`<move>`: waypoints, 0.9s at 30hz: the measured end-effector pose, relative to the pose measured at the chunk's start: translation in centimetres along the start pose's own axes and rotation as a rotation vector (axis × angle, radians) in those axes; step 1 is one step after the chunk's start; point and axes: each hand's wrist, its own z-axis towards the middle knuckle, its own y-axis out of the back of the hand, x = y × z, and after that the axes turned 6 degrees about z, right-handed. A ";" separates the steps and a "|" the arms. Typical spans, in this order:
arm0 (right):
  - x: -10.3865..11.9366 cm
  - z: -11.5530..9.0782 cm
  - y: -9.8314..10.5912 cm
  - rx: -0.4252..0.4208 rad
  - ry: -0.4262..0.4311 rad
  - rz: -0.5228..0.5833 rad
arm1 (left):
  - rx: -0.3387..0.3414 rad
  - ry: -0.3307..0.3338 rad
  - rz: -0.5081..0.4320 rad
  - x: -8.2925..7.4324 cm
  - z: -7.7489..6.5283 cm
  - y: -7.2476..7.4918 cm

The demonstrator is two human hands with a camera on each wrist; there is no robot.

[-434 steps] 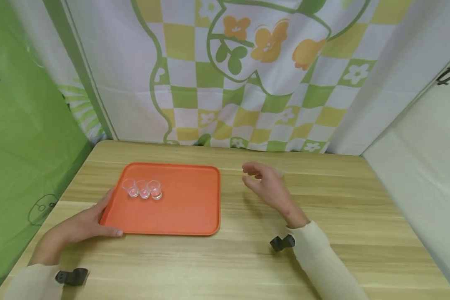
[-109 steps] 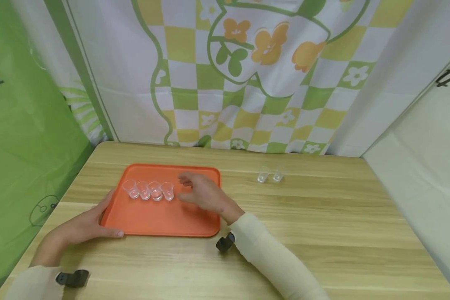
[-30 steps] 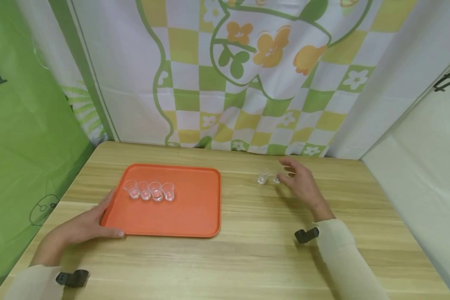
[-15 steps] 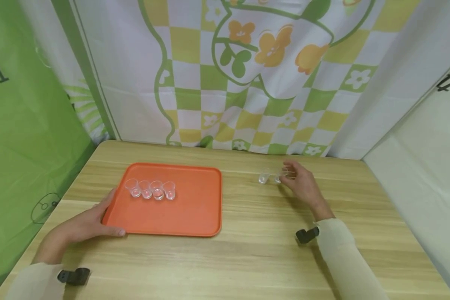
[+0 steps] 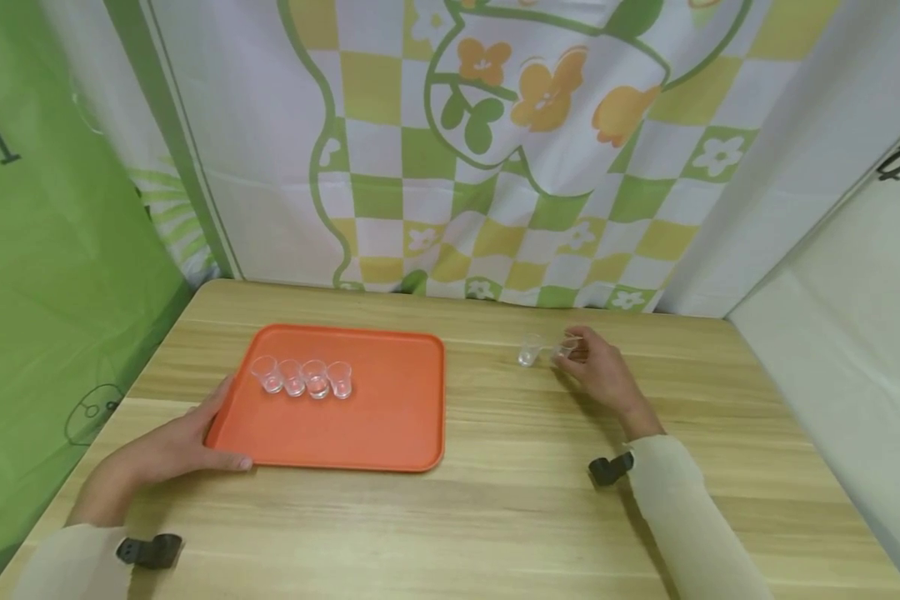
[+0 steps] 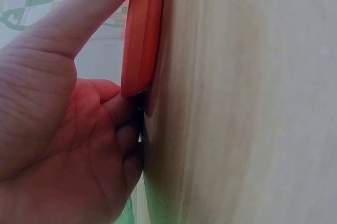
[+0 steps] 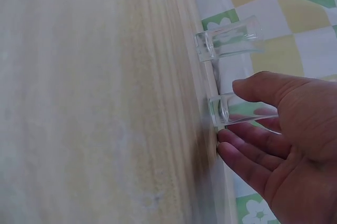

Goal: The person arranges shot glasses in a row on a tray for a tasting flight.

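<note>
An orange tray lies on the left of the table. My left hand holds its near left corner, thumb along the front edge and fingers at the left side; the left wrist view shows the fingers bent by the tray's wall. Several clear shot glasses stand in a row on the tray. At the back right, my right hand holds a clear shot glass between thumb and fingers. That glass is upright, its base at the table. Another shot glass stands just left of it.
The wooden table reaches back to a checked, flower-patterned curtain. A green cloth wall rises on the left and a pale one on the right.
Since the oldest frame, a fourth glass has joined the row on the tray. My right hand has returned to the back right, and its fingers have closed round a glass. The left hand stays put.
</note>
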 end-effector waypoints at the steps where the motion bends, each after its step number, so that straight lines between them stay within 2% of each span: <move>1: 0.0 0.0 0.0 -0.004 0.000 -0.002 | -0.001 0.000 0.001 0.0 0.0 0.0; 27: 0.4 -0.2 0.2 -0.017 0.006 -0.001 | 0.003 0.030 -0.001 -0.4 -0.1 0.0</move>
